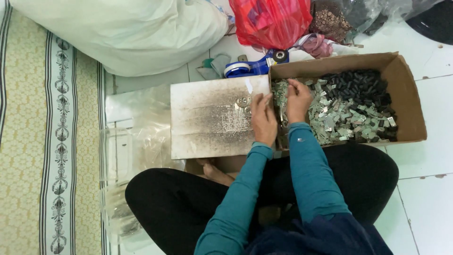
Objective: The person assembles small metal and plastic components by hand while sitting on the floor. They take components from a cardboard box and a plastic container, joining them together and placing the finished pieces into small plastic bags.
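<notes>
- The person sits cross-legged on a white tiled floor (424,198), in teal sleeves and dark trousers, working over a stained white board (207,118) that lies across the lap.
- The left hand (263,120) rests palm down on the right edge of the board, its fingers close together and stretched toward a few small round metal pieces (243,103) lying on the board; whether it grips anything cannot be told.
- The right hand (297,100) reaches into the left end of an open cardboard box (410,94), fingertips pinched narrow on the heap; what it holds, if anything, is too small to tell.
- The box sits on the floor touching the board's right edge and holds a heap of small silvery metal clips (339,118), with small black cylindrical parts (358,85) piled toward the back right.
- Just behind the board lies a blue tape dispenser (250,67).
- Further back are a red plastic bag (271,19) and a large white sack (122,33).
- Crumpled clear plastic (127,141) lies left of the board, beside a patterned yellow mat (28,141).
</notes>
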